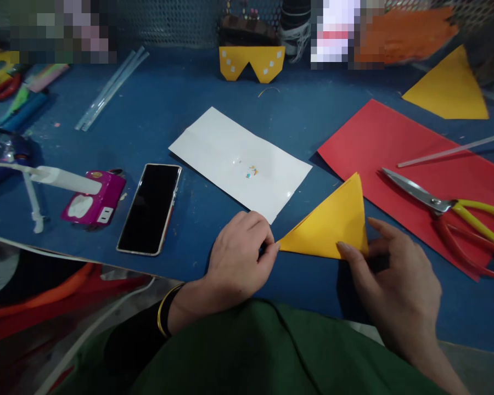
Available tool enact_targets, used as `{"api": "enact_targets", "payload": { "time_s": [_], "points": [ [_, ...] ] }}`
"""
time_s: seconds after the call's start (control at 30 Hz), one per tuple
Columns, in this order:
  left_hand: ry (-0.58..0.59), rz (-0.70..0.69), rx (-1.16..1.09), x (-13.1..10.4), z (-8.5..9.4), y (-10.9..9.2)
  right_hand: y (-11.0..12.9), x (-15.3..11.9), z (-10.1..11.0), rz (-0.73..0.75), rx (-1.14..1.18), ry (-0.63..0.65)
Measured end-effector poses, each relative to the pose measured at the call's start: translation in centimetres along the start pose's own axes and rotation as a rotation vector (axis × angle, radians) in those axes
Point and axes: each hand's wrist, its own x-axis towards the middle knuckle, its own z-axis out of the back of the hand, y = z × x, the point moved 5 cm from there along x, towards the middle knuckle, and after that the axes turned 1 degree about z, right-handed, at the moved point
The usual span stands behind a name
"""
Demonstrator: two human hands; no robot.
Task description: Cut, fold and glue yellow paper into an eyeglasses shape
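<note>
A folded triangle of yellow paper (328,222) lies at the near edge of the blue table, between my two hands. My left hand (242,255) pinches its left corner between thumb and curled fingers. At the right corner, my right hand (389,274) grips the paper, the thumb on top and some fingers behind it. Just beyond my left hand is a white sheet (226,148) with small bright scraps (251,171) on it. Red paper (366,137) lies past my right hand, and scissors (436,204) with yellow and red handles rest on it, blades partly hidden from telling apart.
A phone (150,208) and a magenta device with a white plug (94,200) lie on the left. Clear glue sticks (111,90) are farther back. A yellow cut-out with white squares (251,63) stands at the back. Another yellow piece (450,90) and a translucent stick (453,149) are at right.
</note>
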Motion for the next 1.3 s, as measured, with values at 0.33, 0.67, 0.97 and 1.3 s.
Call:
{"api": "enact_targets", "payload": {
  "time_s": [0.33, 0.67, 0.97, 1.3],
  "points": [
    [-0.001, 0.004, 0.03, 0.0, -0.2, -0.1, -0.1, 0.3, -0.2, 0.009, 0.001, 0.011],
    [-0.023, -0.007, -0.034, -0.1, 0.1, 0.0, 0.3, 0.3, 0.0, 0.07, -0.041, -0.015],
    [-0.02, 0.064, -0.113, -0.3, 0.0, -0.5, -0.8, 0.2, 0.0, -0.04, 0.153, -0.101],
    [-0.157, 0.125, -0.565, -0.1, 1.4, -0.7, -1.3, 0.3, -0.3, -0.193, 0.826, -0.013]
  ]
}}
